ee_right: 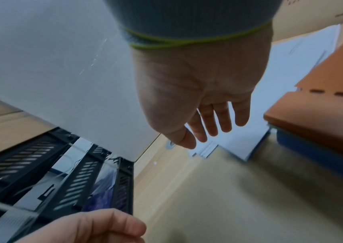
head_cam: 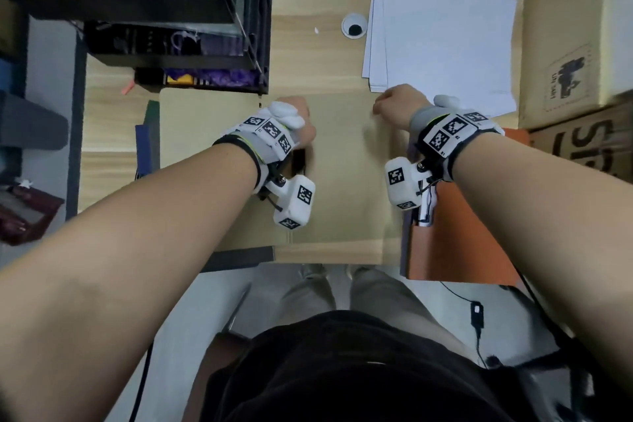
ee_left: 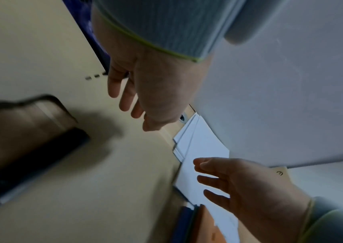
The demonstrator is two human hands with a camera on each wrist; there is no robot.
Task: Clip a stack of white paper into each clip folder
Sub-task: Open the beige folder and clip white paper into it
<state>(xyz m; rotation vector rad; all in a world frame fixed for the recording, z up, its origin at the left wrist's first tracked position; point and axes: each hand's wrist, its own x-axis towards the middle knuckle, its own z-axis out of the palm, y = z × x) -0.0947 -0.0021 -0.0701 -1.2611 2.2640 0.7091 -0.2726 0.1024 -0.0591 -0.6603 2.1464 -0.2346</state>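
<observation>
An open tan clip folder (head_cam: 342, 199) lies flat in the middle of the table, with its black clip (ee_left: 31, 139) on the left half. My left hand (head_cam: 294, 116) hovers over the folder's far left part with relaxed fingers (ee_left: 124, 98), holding nothing. My right hand (head_cam: 394, 106) is at the folder's far right edge, fingers (ee_right: 220, 121) straight and spread. It reaches toward the near corner of the stack of white paper (head_cam: 442, 44) at the back right, and I cannot tell whether it touches it.
An orange folder (head_cam: 462, 233) lies on a blue one (ee_right: 311, 156) at the table's right front. A black wire rack (head_cam: 178, 27) stands at the back left. Cardboard boxes (head_cam: 565, 44) stand on the right. A round cable hole (head_cam: 354, 27) lies beside the paper.
</observation>
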